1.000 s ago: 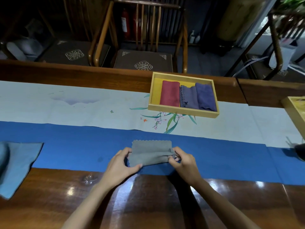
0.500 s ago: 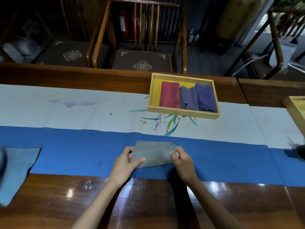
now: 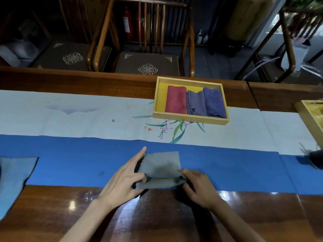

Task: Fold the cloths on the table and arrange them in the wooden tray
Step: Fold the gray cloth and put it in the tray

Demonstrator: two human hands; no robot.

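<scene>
A folded grey cloth (image 3: 161, 165) with a scalloped edge lies on the blue runner (image 3: 227, 168) near the table's front edge. My left hand (image 3: 124, 180) pinches its near left corner, with the index finger stretched along the left side. My right hand (image 3: 198, 186) pinches the near right corner. The wooden tray (image 3: 189, 119) stands further back on the white runner. It holds a folded red cloth (image 3: 175, 99), a grey-purple cloth (image 3: 196, 103) and a dark blue cloth (image 3: 214, 102) side by side.
A light blue cloth (image 3: 14, 177) lies unfolded at the left edge. A second wooden tray (image 3: 310, 117) sits at the far right, with a dark object (image 3: 316, 158) below it. Wooden chairs (image 3: 147, 65) stand behind the table.
The grey cloth's upper layer has been laid away from me, so it now looks taller and narrower. Both hands have shifted to its near edge.
</scene>
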